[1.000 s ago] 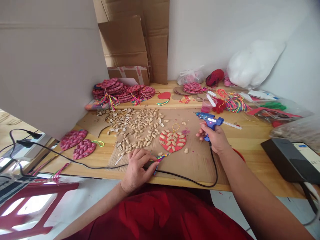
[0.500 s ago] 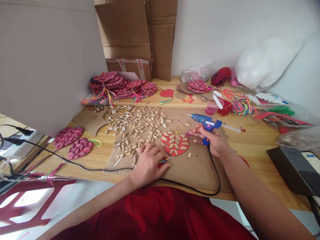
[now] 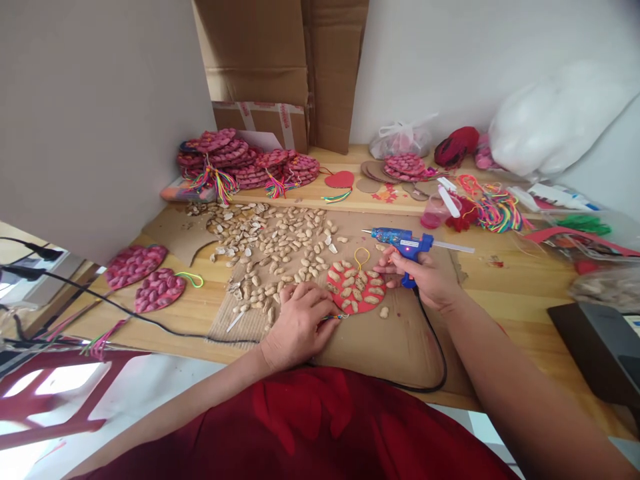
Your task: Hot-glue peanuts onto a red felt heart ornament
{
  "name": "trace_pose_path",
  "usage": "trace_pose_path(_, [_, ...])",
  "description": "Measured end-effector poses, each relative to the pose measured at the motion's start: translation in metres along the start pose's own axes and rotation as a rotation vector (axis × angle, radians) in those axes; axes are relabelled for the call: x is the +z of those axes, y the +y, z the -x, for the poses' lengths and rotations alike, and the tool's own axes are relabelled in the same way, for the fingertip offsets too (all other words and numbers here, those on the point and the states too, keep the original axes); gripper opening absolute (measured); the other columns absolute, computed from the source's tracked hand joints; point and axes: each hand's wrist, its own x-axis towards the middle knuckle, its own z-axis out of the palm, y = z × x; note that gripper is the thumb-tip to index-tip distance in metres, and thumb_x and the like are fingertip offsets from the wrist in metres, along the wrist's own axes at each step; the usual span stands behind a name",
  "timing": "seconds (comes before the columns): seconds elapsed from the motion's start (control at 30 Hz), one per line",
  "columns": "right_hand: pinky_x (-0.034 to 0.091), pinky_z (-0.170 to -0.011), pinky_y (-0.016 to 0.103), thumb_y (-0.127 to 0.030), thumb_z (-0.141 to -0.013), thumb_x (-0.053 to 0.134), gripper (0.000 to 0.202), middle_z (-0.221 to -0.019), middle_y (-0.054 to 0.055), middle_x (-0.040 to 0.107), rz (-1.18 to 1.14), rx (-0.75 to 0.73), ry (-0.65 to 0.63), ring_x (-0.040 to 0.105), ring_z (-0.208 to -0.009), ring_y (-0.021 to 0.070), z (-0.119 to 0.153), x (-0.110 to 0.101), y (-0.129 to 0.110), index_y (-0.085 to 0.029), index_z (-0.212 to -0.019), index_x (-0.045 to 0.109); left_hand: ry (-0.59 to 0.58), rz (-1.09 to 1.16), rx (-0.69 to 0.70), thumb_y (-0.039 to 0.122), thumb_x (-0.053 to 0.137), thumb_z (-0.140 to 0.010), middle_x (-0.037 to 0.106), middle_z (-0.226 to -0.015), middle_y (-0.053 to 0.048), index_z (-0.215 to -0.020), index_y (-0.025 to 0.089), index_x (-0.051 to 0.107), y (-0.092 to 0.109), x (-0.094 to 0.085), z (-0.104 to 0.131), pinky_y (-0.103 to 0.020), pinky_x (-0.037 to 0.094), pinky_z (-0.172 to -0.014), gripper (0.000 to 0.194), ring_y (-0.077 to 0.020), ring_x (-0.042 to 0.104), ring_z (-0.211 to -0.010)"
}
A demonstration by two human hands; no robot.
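A red heart-shaped piece (image 3: 371, 307) lies on the cardboard with half-shell peanuts in rows on it and a yellow loop (image 3: 362, 256) at its top. My left hand (image 3: 300, 328) rests at its lower left, thumb and fingers closed round the colourful tassel (image 3: 342, 316), mostly hidden by the hand. In my right hand (image 3: 425, 277) is a blue glue gun (image 3: 409, 245), its light lit and its nozzle pointing left above the heart. A clear glue stick (image 3: 453, 247) sticks out of its back. A single peanut (image 3: 384, 312) lies beside the heart.
Loose peanuts (image 3: 280, 250) spread over the cardboard (image 3: 395, 353) left of the heart. Two pink peanut hearts (image 3: 160, 290) lie further left, near the black cable (image 3: 150, 327). Stacked pink pieces (image 3: 240, 167) and yarn (image 3: 493, 207) lie behind. A dark device (image 3: 590, 347) stands right.
My left hand has closed in on the tassel, covering more of it. The glue gun has shifted slightly left relative to the heart, still in my right hand. The view has shifted a little.
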Motion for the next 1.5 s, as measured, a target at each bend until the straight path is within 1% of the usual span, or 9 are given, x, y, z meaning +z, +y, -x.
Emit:
trace_pose_path(0.23, [0.06, -0.057, 0.026, -0.053, -0.069, 0.088, 0.051, -0.1, 0.009, 0.067, -0.016, -0.005, 0.031, 0.069, -0.096, 0.0296, 0.01, -0.001, 0.002, -0.019, -0.099, 0.065, -0.002, 0.001, 0.003, 0.024, 0.063, -0.091, 0.071, -0.113, -0.003, -0.097, 0.025, 0.069, 0.0, -0.003, 0.001, -0.046, 0.034, -0.096, 0.009, -0.0236, 0.057, -0.109])
trace_pose_path(0.4, [0.06, -0.059, 0.025, -0.054, -0.064, 0.091, 0.054, -0.099, 0.008, 0.067, -0.016, -0.044, 0.109, 0.07, -0.093, 0.0288, 0.017, 0.001, -0.002, -0.018, -0.095, 0.066, 0.013, -0.032, 0.002, 0.029, 0.065, -0.091, 0.071, -0.104, -0.002, -0.093, 0.025, 0.07, 0.0, -0.014, -0.005, -0.044, 0.034, -0.091, 0.007, -0.0225, 0.057, -0.102])
trace_pose_path(0.5, [0.059, -0.058, 0.024, -0.053, -0.065, 0.091, 0.055, -0.093, 0.006, 0.067, -0.025, -0.079, 0.199, 0.071, -0.089, 0.0264, 0.025, -0.002, -0.001, -0.019, -0.099, 0.065, 0.042, -0.079, 0.048, 0.03, 0.064, -0.092, 0.069, -0.09, -0.002, -0.088, 0.024, 0.07, 0.005, -0.021, -0.025, -0.042, 0.033, -0.085, 0.009, -0.0215, 0.056, -0.094])
trace_pose_path(0.57, [0.059, -0.057, 0.024, -0.054, -0.066, 0.09, 0.055, -0.091, 0.005, 0.066, -0.037, -0.092, 0.259, 0.071, -0.086, 0.025, 0.031, -0.004, 0.003, -0.019, -0.101, 0.064, 0.02, -0.115, 0.122, 0.028, 0.062, -0.092, 0.068, -0.085, -0.002, -0.085, 0.024, 0.07, 0.011, -0.021, -0.045, -0.042, 0.031, -0.082, 0.011, -0.0215, 0.055, -0.091])
trace_pose_path(0.7, [0.058, -0.056, 0.024, -0.058, -0.065, 0.089, 0.06, -0.087, 0.005, 0.066, -0.072, -0.111, 0.336, 0.071, -0.081, 0.0243, 0.039, -0.008, 0.013, -0.018, -0.101, 0.063, -0.095, -0.214, 0.252, 0.026, 0.06, -0.092, 0.066, -0.083, -0.006, -0.081, 0.021, 0.07, 0.022, -0.007, -0.087, -0.041, 0.029, -0.078, 0.016, -0.0231, 0.053, -0.089])
trace_pose_path(0.87, [0.055, -0.052, 0.021, -0.058, -0.065, 0.089, 0.062, -0.082, 0.006, 0.066, -0.104, -0.123, 0.349, 0.07, -0.077, 0.0235, 0.039, -0.009, 0.015, -0.016, -0.102, 0.062, -0.206, -0.301, 0.251, 0.03, 0.064, -0.089, 0.064, -0.08, -0.008, -0.082, 0.018, 0.073, 0.03, 0.013, -0.117, -0.043, 0.029, -0.08, 0.016, -0.0265, 0.052, -0.09])
trace_pose_path(0.97, [0.054, -0.051, 0.021, -0.058, -0.065, 0.089, 0.062, -0.081, 0.006, 0.066, -0.12, -0.11, 0.336, 0.07, -0.075, 0.023, 0.038, -0.01, 0.014, -0.015, -0.101, 0.063, -0.256, -0.346, 0.258, 0.028, 0.063, -0.089, 0.066, -0.081, -0.009, -0.087, 0.018, 0.073, 0.033, 0.015, -0.124, -0.043, 0.028, -0.08, 0.015, -0.0268, 0.053, -0.09])
trace_pose_path(1.1, [0.054, -0.051, 0.02, -0.057, -0.066, 0.089, 0.06, -0.081, 0.005, 0.066, -0.132, -0.099, 0.329, 0.07, -0.074, 0.0224, 0.037, -0.01, 0.014, -0.015, -0.1, 0.063, -0.303, -0.382, 0.25, 0.026, 0.062, -0.088, 0.066, -0.078, -0.009, -0.082, 0.017, 0.073, 0.035, 0.015, -0.129, -0.042, 0.026, -0.077, 0.016, -0.0276, 0.054, -0.089])
trace_pose_path(1.5, [0.052, -0.05, 0.02, -0.056, -0.066, 0.089, 0.059, -0.081, 0.006, 0.065, -0.136, -0.089, 0.322, 0.069, -0.072, 0.0212, 0.037, -0.01, 0.014, -0.014, -0.1, 0.064, -0.364, -0.417, 0.248, 0.024, 0.061, -0.087, 0.068, -0.077, -0.01, -0.076, 0.015, 0.072, 0.038, 0.02, -0.134, -0.043, 0.027, -0.077, 0.018, -0.0285, 0.057, -0.087])
